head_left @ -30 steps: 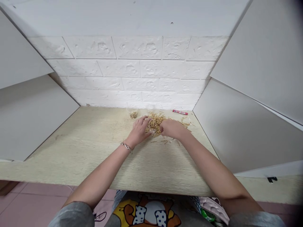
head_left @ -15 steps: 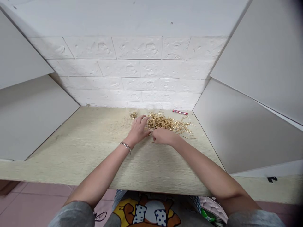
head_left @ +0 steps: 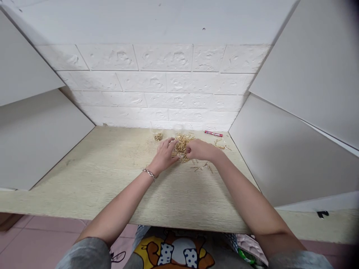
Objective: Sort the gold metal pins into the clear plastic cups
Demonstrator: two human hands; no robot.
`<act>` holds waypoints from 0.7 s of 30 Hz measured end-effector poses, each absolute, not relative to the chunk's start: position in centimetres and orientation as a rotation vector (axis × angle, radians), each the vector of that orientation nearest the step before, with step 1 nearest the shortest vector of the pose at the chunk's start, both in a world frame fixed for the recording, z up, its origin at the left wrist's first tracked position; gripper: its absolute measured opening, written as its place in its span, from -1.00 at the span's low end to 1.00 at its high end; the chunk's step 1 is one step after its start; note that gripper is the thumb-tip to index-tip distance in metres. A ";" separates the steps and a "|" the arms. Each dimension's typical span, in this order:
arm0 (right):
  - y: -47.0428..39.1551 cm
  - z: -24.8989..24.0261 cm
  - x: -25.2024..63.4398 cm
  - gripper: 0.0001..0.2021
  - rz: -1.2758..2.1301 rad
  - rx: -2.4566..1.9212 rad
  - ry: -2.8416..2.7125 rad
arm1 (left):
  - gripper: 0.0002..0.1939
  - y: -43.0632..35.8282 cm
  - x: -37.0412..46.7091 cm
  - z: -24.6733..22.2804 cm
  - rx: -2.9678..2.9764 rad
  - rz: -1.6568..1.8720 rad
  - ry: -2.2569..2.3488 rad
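A heap of thin gold-coloured metal pins (head_left: 183, 141) lies on the pale tabletop between my hands. My left hand (head_left: 165, 156) curves its thumb and fingers around what looks like a clear plastic cup (head_left: 181, 154) at the left of the heap; its outline is hard to make out. Against the right side of the pins rests my right hand (head_left: 202, 149), its fingers curled inward. Whatever those fingers may grip is hidden. A few loose pins (head_left: 209, 167) lie scattered below my right hand, and others (head_left: 220, 145) lie beyond it.
Behind my left hand stands a clear cup (head_left: 158, 136) with small gold pieces at its bottom. Another clear cup (head_left: 178, 129) is by the brick-patterned wall (head_left: 179, 80). A red tube-like item (head_left: 213, 133) lies at the back right. Pale panels (head_left: 269, 149) flank the table.
My right hand has moved up and to the right, onto the heap. The pins are more bunched near my left hand, and several now lie scattered nearer me. My left hand has hardly moved.
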State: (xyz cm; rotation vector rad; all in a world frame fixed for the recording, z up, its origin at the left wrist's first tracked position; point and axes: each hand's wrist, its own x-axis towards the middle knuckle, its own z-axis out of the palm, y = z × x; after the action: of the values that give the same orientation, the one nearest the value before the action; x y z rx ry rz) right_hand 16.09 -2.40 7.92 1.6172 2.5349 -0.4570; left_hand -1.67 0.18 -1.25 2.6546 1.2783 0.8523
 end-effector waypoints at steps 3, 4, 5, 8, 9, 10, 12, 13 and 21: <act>-2.1 7.0 15.0 -0.87 -0.298 1.697 2.486 | -0.38 -0.1 -1.5 -1.2 2.673 0.854 1.273; -2.0 6.6 14.6 -0.86 -0.256 1.723 2.485 | -0.37 -0.2 -1.4 -1.1 2.677 0.851 1.274; -1.9 6.1 14.3 -0.84 -0.221 1.759 2.483 | -0.37 -0.3 -1.4 -1.1 2.678 0.846 1.276; -1.7 5.1 13.4 -0.78 -0.147 1.884 2.467 | -0.38 -0.5 -1.3 -1.0 2.665 0.819 1.278; -1.6 4.9 13.3 -0.77 -0.136 1.920 2.455 | -0.37 -0.5 -1.3 -0.9 2.659 0.813 1.279; -1.6 4.8 13.2 -0.76 -0.130 1.950 2.451 | -0.37 -0.5 -1.3 -0.9 2.655 0.811 1.280; -1.7 5.0 13.2 -0.76 -0.136 1.993 2.456 | -0.36 -0.5 -1.3 -1.0 2.652 0.823 1.282; -1.7 5.2 13.4 -0.77 -0.148 2.008 2.465 | -0.36 -0.4 -1.4 -1.1 2.654 0.835 1.282; -2.6 7.5 16.0 -0.84 -0.233 1.928 2.371 | -0.38 0.0 -1.6 -1.1 2.620 0.871 1.327</act>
State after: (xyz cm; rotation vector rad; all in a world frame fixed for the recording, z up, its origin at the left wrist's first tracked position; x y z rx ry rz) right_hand 16.04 -2.55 7.50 1.9278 2.3712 -0.2335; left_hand -1.62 -0.01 -1.13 2.6200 1.3269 0.8710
